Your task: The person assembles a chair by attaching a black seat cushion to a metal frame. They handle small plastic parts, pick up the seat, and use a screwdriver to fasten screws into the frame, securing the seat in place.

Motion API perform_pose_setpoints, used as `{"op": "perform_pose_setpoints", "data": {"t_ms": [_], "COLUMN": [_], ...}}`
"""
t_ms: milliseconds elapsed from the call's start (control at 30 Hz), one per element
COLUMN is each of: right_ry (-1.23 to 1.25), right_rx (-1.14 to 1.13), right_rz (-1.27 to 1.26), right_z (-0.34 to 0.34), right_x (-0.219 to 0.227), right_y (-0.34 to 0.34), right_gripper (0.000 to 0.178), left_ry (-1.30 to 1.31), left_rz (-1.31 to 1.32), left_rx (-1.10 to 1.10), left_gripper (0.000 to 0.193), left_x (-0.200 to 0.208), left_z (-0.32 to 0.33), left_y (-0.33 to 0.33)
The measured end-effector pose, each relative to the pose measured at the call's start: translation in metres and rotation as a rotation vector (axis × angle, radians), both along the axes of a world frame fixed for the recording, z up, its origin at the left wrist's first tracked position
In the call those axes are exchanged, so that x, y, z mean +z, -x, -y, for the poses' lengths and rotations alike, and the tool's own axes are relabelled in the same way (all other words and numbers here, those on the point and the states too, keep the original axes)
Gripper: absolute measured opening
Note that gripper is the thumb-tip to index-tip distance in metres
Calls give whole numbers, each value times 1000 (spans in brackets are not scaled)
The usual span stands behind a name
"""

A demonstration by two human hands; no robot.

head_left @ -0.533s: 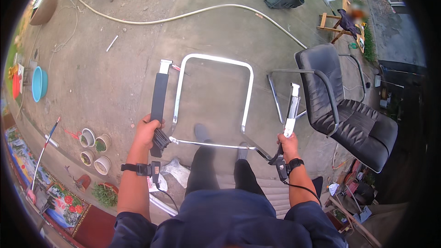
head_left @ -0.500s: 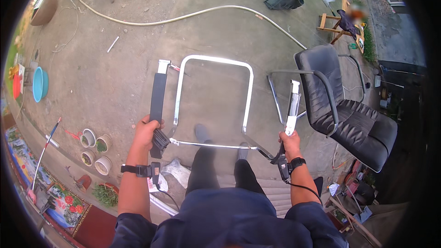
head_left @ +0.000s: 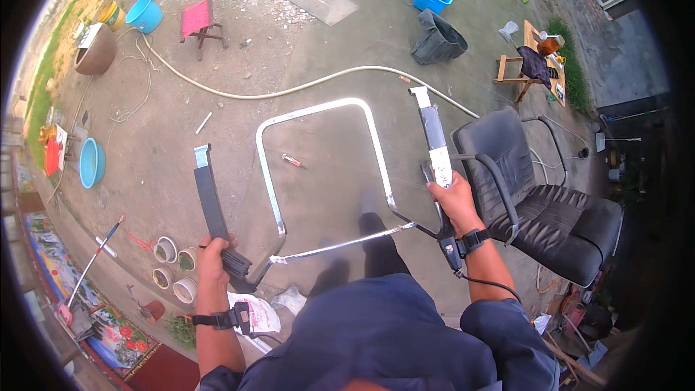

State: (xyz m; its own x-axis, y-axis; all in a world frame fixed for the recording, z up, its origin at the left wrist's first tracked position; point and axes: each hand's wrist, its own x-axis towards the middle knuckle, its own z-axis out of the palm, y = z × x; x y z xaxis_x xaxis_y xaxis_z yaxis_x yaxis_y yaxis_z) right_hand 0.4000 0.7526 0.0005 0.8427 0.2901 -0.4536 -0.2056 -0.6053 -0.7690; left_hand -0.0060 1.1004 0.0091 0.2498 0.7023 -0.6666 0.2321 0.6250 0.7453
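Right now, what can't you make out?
- Head view: gripped stretch of the left bar, covered by the left hand.
- Head view: gripped stretch of the right bar, covered by the right hand.
- Head view: underside of the black chair, hidden by its seat.
- Head view: blue bin contents, too small.

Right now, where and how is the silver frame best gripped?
I'd hold the frame near the closer ends of its left armrest and right armrest, one hand each, coming from the wearer's side. Both are long and straight, on opposite sides of the frame, with those ends toward the body. The left hand and right hand grip there now.
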Motion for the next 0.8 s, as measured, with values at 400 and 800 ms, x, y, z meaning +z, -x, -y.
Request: {"op": "perform_pose_setpoints", "data": {"t_ms": [400, 800], "right_ry": [-59, -69], "right_rx": [59, 18], "right_rz": [16, 125], "right_z": [-110, -279], "right_x": [27, 22], "right_y": [-199, -426], "right_gripper": [35, 36], "left_ry": [-193, -196], "left_rz": [-52, 33], "left_rx": [87, 22], "left_gripper": [29, 28], "left_x": [84, 53], "left_z": [-78, -272], "left_y": [-182, -431]}}
